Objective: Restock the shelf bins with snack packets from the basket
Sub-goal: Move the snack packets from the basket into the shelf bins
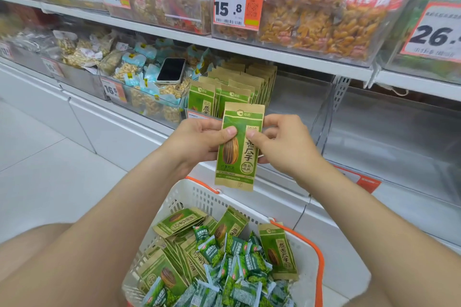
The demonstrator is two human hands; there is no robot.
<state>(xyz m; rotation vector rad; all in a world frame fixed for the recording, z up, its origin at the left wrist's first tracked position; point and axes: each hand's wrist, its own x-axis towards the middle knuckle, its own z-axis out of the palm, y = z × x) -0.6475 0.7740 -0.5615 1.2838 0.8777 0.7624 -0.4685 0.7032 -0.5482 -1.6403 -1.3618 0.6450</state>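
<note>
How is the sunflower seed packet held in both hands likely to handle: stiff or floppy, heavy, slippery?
The sunflower seed packet probably stays fairly stiff: it hangs flat and upright though pinched only near the middle by the left hand and right hand. It seems light, as thumb-and-fingers grips suffice. Its kraft-paper look suggests a matte, not very slippery surface.

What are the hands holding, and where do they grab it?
A green sunflower seed packet, upright. The left hand pinches its left edge, the right hand its right edge.
</note>
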